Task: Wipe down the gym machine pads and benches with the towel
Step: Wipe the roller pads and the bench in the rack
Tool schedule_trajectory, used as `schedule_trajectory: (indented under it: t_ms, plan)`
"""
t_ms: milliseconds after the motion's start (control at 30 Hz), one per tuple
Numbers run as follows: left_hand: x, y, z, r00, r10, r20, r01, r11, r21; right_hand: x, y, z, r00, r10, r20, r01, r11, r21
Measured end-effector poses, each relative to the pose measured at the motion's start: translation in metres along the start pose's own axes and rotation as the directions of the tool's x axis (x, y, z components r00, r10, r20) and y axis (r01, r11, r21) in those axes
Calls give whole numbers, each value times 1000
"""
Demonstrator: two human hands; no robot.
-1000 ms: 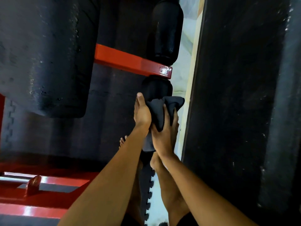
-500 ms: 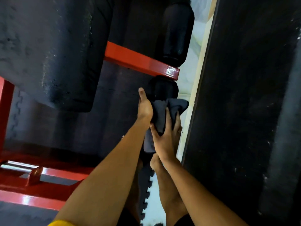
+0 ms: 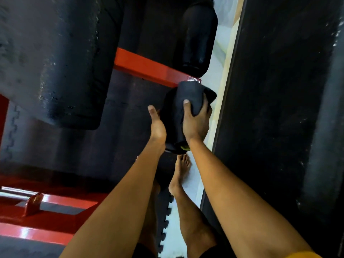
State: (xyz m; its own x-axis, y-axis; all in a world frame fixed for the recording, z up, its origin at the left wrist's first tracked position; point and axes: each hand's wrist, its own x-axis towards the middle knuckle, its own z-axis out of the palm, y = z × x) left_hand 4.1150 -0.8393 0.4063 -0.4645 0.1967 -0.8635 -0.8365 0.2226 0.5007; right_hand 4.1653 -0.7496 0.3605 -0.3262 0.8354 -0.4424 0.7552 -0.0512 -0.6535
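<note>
- the dark grey cloth towel (image 3: 188, 95) is wrapped over the lower black cylindrical foam roller pad (image 3: 167, 107), directly below the end of the red painted steel crossbar (image 3: 145, 66) and touching that end.
- the right hand (image 3: 195, 121) clasps the towel against this roller, thumb on the near face and fingers curled round the far side.
- the left hand (image 3: 157, 127) lies against the roller's opposite side, also below the crossbar, with its thumb straight up. its fingers are hidden behind the pad, so i cannot tell whether they grip.
- as a judgement, the wipe of this lower roller is under way and not finished, since the towel covers only its upper part.
- what may be left:
  - the upper black cylindrical roller pad (image 3: 199, 34), just above the crossbar's end.
  - the large black vinyl bench cushion (image 3: 52, 58), at the crossbar's other end.
- nothing shows whether either has been wiped. the cushion carries pale specks, so it likely needs a pass.
- no container is in view, and nothing sits inside anything else.
</note>
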Motion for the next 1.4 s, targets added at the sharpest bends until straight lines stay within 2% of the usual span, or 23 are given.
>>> schedule_trajectory:
  t_ms: [67,100,133,167,200,267,300,333,367,433,467,500,533,633,700,833,933,1067,1167,1300,1367,1400]
  plan:
    - [0,1,2,1000,-5,23,5,1000,7,7,-1,-2,978,208,4,-207,967,152]
    - [-4,2,3,1000,-8,30,7,1000,28,6,-2,-1,972,233,-1,-230,960,161]
    - [-4,0,5,999,-11,51,9,999,39,0,-5,-1,982,190,-19,-186,976,116]
    - [-6,0,5,998,-2,60,0,999,37,-8,-6,0,997,73,-35,-73,997,5]
    - [-6,-2,6,998,-5,55,4,1000,23,-17,-7,-1,994,-104,-21,100,982,-159]
    - [-5,0,8,997,-56,47,58,998,-35,-22,-1,2,915,-395,80,390,820,-419]
    - [-4,0,7,996,-74,56,77,995,-56,-18,0,2,884,-454,110,453,775,-441]
    - [-3,-1,6,995,-76,70,80,995,-55,-10,-1,0,885,-452,110,454,788,-416]
    - [-5,-1,6,995,-58,76,60,998,-24,-1,-2,-2,917,-389,92,396,852,-343]
    - [-6,-2,5,997,-15,73,12,999,46,15,-7,-1,994,-97,41,101,989,-109]
    - [-6,-4,4,997,-16,76,12,999,46,19,-10,0,998,56,26,-55,998,-19]
    - [-6,-4,3,997,-15,76,12,999,44,18,-13,2,992,124,6,-124,992,3]
    - [-5,-5,2,997,-7,75,4,999,42,11,-13,4,996,88,-18,-89,996,-33]
    - [2,-6,3,995,6,97,-10,999,39,-32,8,0,977,-212,-12,207,963,-171]
    - [5,-5,2,997,-44,60,44,999,-3,-68,39,-3,962,-273,15,269,938,-219]
    - [9,-7,-1,998,-27,64,28,999,-24,-112,68,-8,973,-229,44,233,959,-160]
    - [10,-11,-3,999,-18,46,17,1000,12,-72,44,0,966,-257,22,256,942,-218]
    - [57,-50,-11,1000,-12,11,11,995,99,-3,-11,13,975,-221,-26,201,924,-326]
    - [78,-63,-13,999,-32,-13,33,991,126,-8,-9,12,975,-218,-43,195,932,-305]
    - [2,-24,15,992,76,-98,-52,972,229,-82,43,-7,956,-294,11,289,933,-217]
    - [-32,-20,33,978,203,-58,-170,920,354,-100,67,-13,975,-216,47,220,969,-110]
    - [-41,-26,39,967,251,-39,-218,899,380,-98,73,-15,979,-193,66,199,973,-114]
